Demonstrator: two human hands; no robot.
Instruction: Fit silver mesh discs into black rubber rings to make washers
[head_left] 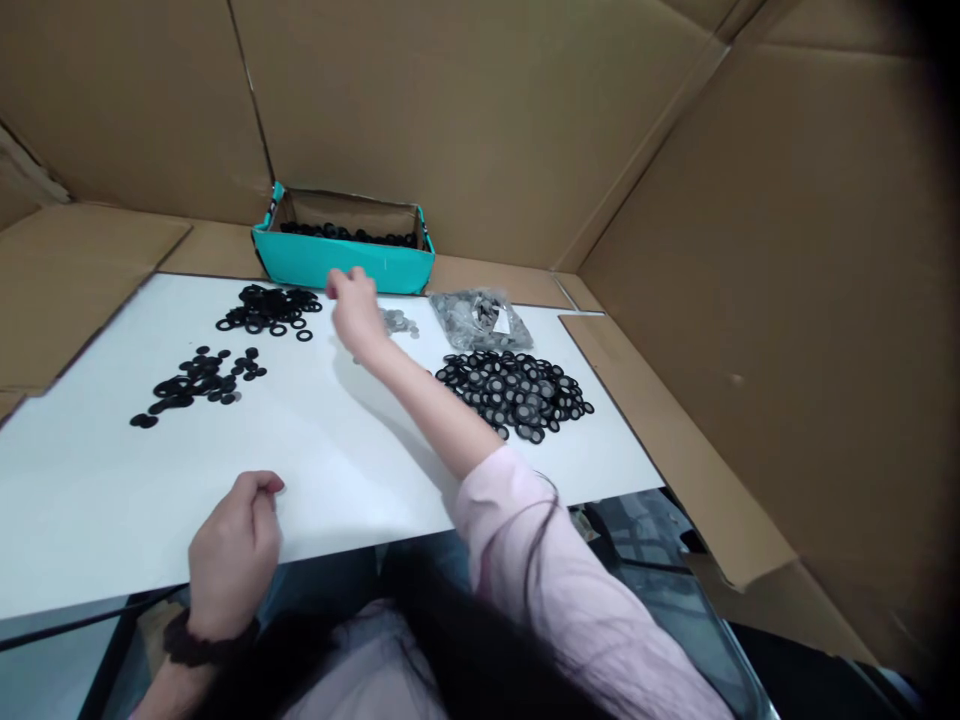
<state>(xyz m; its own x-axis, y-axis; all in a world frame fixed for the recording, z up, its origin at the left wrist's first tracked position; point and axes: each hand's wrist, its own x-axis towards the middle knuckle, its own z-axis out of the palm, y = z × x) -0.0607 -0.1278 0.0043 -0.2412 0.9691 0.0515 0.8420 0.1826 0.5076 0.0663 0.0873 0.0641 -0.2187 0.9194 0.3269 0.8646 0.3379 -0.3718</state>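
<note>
My right hand (357, 312) reaches across the white board, just in front of the teal box (345, 262), with its fingers curled together. Whatever its fingertips hold, if anything, cannot be seen. Beside it on the right lies a small group of grey discs (399, 322), partly hidden by the hand. To its left is a pile of black rings (271, 308). Near the board's front edge my left hand (236, 540) is closed, thumb against the fingers, and its contents are hidden. A spread of black discs (199, 382) lies beyond it.
A clear plastic bag of grey discs (481, 320) lies at the back right. In front of it is a large heap of black rings with grey centres (517, 390). Cardboard walls (480, 120) surround the white board (337, 510). Black pieces fill the teal box's bottom.
</note>
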